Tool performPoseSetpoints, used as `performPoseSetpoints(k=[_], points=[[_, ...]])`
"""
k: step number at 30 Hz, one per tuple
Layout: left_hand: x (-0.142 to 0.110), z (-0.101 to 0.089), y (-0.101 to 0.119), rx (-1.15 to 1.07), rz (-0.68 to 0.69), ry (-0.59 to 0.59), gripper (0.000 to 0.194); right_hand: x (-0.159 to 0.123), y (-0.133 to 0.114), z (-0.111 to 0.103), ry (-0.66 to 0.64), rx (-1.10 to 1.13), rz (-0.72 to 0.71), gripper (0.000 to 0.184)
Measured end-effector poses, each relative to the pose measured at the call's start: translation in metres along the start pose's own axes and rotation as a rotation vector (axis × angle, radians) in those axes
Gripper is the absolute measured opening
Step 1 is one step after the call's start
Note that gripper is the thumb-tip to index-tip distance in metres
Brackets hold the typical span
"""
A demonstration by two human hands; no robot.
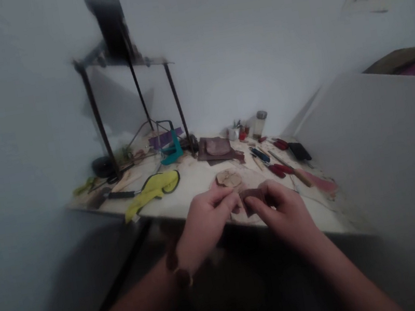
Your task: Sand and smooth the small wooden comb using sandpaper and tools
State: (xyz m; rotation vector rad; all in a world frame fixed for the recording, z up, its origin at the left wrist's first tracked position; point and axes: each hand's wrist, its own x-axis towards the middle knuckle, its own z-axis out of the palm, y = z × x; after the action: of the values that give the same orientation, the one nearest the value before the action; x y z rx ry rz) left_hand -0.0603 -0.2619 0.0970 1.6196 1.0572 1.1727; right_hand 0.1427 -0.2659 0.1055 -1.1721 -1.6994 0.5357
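Note:
Just over the front edge of the table, my right hand (285, 210) pinches a small dark brown square piece (252, 198), perhaps leather or sandpaper, between thumb and fingers. Close beside it on the left, my left hand (210, 218) is closed with thumb and forefinger pressed together. What sits between those fingertips is too small and blurred to name. Behind the hands lies a tan, roundish flat piece (228, 178) on a pinkish surface. A bracelet (181, 272) circles my left wrist.
A dark metal-legged stand (96, 115) rises at the back left. A yellow-green cloth item (153, 189), a teal tool (172, 150) and brown sheets (214, 149) lie on the table (185, 193). Red-handled tools (277, 169), a bottle (260, 125) and a black phone-like object (299, 151) are right.

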Motion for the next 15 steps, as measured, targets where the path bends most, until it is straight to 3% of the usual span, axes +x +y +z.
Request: performPoseSetpoints(k=[3, 8, 12, 15], points=[[0.0, 0.001, -0.001, 0.01, 0.003, -0.072, 0.029, 0.002, 0.001, 0.001, 0.0, 0.037, 0.038, 0.032], [0.003, 0.0, -0.004, -0.045, -0.033, -0.02, 0.031, -0.002, 0.008, -0.001, -0.028, 0.045, 0.053, 0.034], [0.007, -0.01, -0.009, -0.14, -0.084, 0.015, 0.03, -0.018, 0.031, -0.013, -0.117, 0.022, 0.169, 0.039], [0.01, -0.012, -0.011, -0.263, -0.104, 0.012, 0.032, -0.027, 0.049, -0.022, -0.125, 0.161, 0.254, 0.044]])
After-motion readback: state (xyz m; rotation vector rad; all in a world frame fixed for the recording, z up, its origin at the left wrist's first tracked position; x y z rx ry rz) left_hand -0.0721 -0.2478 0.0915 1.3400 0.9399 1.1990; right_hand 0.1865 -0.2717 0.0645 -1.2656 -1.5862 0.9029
